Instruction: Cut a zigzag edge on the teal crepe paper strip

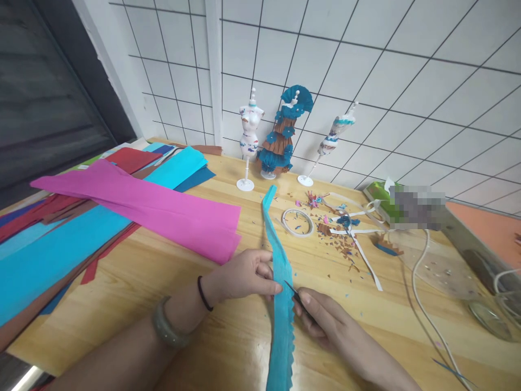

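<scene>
A long strip of teal crepe paper (pixel 280 320) runs from the middle of the table toward me, and its right edge is cut into small zigzag points near my side. My left hand (pixel 252 274) pinches the strip between thumb and fingers from the left. In my right hand (pixel 325 312) is a pair of dark scissors (pixel 299 297), mostly covered by the fingers. Their pointed tip lies at the strip's right edge, just above the cut points and close to my left thumb.
Folded crepe paper, with a magenta sheet (pixel 163 209) on top, covers the left side. A tape roll (pixel 298 222) and paper scraps (pixel 340 241) lie beyond the strip. Several mannequins stand behind, one in a teal-and-brown paper dress (pixel 280 136). A white cable (pixel 419 271) crosses the right.
</scene>
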`<control>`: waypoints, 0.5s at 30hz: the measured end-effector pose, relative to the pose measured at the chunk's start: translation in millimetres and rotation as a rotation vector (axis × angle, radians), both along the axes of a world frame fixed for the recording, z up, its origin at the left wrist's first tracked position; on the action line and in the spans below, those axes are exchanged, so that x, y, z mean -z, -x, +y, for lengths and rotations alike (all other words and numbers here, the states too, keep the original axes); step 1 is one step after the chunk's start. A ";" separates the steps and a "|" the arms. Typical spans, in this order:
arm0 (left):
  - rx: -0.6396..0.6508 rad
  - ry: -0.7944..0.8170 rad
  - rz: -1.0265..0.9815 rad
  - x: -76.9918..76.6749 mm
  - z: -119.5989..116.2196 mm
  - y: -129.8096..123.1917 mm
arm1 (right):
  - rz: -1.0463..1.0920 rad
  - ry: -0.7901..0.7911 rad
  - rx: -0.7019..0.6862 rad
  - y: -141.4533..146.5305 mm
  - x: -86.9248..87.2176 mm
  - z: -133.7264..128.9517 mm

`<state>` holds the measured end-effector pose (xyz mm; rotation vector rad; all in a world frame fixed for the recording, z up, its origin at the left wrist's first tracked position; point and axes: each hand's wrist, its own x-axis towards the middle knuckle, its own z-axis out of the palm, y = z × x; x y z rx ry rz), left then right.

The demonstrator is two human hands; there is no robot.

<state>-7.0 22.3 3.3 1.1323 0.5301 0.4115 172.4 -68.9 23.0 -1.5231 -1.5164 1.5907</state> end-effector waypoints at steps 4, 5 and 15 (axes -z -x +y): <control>0.023 -0.038 0.028 1.6 -0.2 -0.5 | 0.002 0.002 0.011 0.0 0.5 -0.3; 0.016 -0.034 0.027 1.8 -0.2 -0.5 | 0.001 -0.004 0.011 -0.1 0.7 -0.4; -0.025 0.035 0.010 8.3 -2.3 -4.9 | 0.045 -0.023 0.074 -0.3 5.5 0.5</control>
